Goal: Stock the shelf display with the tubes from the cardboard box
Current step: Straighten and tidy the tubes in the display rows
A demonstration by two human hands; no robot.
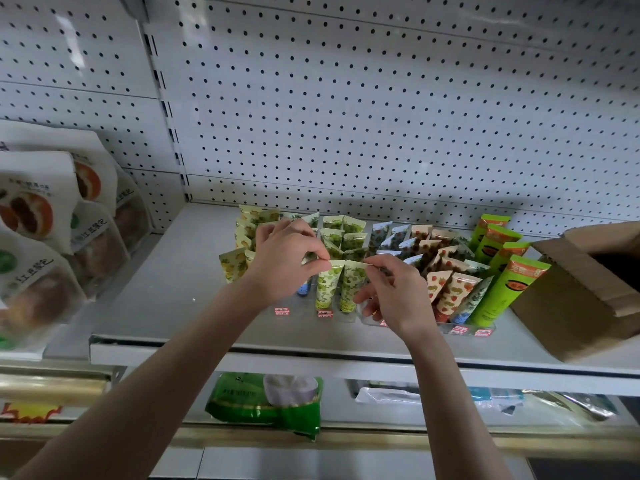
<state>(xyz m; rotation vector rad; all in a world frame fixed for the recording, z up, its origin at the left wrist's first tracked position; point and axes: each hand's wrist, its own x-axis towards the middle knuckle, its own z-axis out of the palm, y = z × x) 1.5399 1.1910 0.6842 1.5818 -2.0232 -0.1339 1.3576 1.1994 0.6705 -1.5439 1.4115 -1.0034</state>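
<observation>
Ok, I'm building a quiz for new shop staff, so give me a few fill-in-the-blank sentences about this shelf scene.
1. The left hand and right hand pinch the tops of two tubes printed with ____ fruit.
2. The cardboard box sits at the ____ end of the shelf.
3. The back wall is white ____.

Missing words: green; right; pegboard

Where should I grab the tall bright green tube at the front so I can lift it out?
Pinch the flat crimped top of the bright green tube from above. It stands cap-down, leaning back, other tubes pressing on its left, so only the top is free.
</observation>
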